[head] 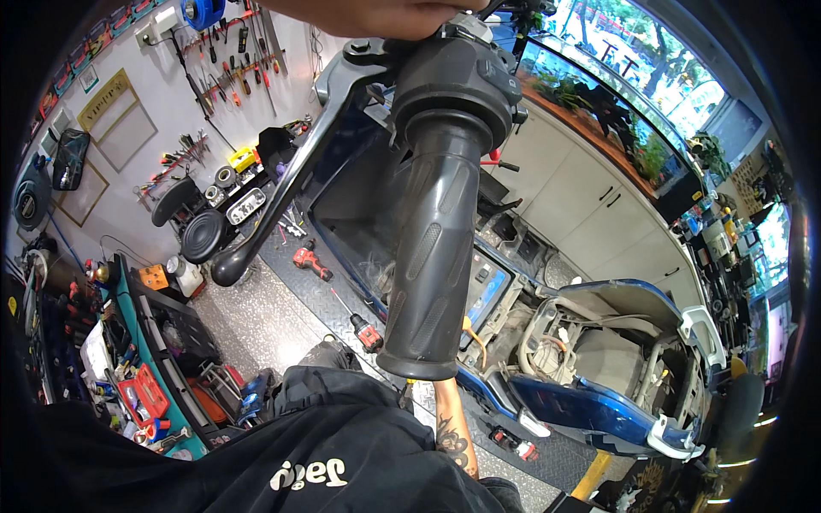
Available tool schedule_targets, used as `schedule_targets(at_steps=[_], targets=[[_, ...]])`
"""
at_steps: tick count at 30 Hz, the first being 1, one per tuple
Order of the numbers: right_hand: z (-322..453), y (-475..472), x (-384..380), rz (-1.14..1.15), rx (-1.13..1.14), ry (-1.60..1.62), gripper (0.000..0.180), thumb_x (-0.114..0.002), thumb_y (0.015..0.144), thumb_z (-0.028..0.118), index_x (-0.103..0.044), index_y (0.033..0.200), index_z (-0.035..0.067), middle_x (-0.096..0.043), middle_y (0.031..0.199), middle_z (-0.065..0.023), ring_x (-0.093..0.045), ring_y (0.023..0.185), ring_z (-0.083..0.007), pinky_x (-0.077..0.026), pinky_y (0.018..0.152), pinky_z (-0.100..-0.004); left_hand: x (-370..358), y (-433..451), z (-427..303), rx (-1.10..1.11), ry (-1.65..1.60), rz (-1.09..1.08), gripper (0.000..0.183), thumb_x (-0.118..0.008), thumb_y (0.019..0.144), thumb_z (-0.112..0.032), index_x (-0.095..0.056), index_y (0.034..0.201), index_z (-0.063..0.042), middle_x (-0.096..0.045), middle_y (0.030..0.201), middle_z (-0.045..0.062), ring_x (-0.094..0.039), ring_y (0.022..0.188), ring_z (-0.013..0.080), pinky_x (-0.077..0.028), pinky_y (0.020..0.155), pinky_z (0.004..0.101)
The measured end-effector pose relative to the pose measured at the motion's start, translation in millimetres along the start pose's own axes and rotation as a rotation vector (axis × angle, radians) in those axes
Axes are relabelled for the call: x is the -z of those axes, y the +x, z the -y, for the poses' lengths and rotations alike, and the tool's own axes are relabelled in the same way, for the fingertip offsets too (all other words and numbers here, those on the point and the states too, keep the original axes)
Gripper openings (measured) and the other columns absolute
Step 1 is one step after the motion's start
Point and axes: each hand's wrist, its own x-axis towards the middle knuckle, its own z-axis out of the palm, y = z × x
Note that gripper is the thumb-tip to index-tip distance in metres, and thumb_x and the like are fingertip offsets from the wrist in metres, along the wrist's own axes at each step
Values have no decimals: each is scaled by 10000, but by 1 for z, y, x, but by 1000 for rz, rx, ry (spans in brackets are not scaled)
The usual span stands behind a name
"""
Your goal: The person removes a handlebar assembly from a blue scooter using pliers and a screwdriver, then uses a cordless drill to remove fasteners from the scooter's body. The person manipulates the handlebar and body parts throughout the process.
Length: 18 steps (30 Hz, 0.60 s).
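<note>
At the top edge, my left hand [391,18] is partly visible above the brake lever and the handlebar control housing [452,77]; its grasp is unclear. The black rubber handlebar grip [433,250] fills the middle of the view, with a dark metal lever [292,173] along its left side. Below the grip's end shows my tattooed right forearm [454,429]; the right hand itself is hidden behind the grip. Beyond lies a blue scooter body [590,410] with its seat area uncovered and its frame and wiring exposed.
A red-and-black cordless drill [365,333] and another red power tool [311,260] lie on the dark ribbed platform [282,256]. A tool-laden teal bench [144,333] stands left. White cabinets [577,173] support an aquarium at the upper right.
</note>
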Motion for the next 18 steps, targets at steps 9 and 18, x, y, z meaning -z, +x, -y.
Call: schedule_targets(at_steps=[9,18], targets=[[-13,3,12,-69,92,-104,270,-355,993,-44,-616,1033,14,-628,811,-81,-603,510,-193,-557,425,-334,0,1,6,-1,-14,17,140,-615,1006,-172,-663,948,-54,-603,699,67,-587,647,193,-495,597,344],[-27,12,19,-4,7,0,317,-334,937,-90,-619,1041,1,-622,841,-88,-610,569,-181,-603,446,-357,-6,-2,8,39,-24,35,139,-617,1013,-175,-662,959,-55,-597,698,58,-565,624,177,-484,578,331]])
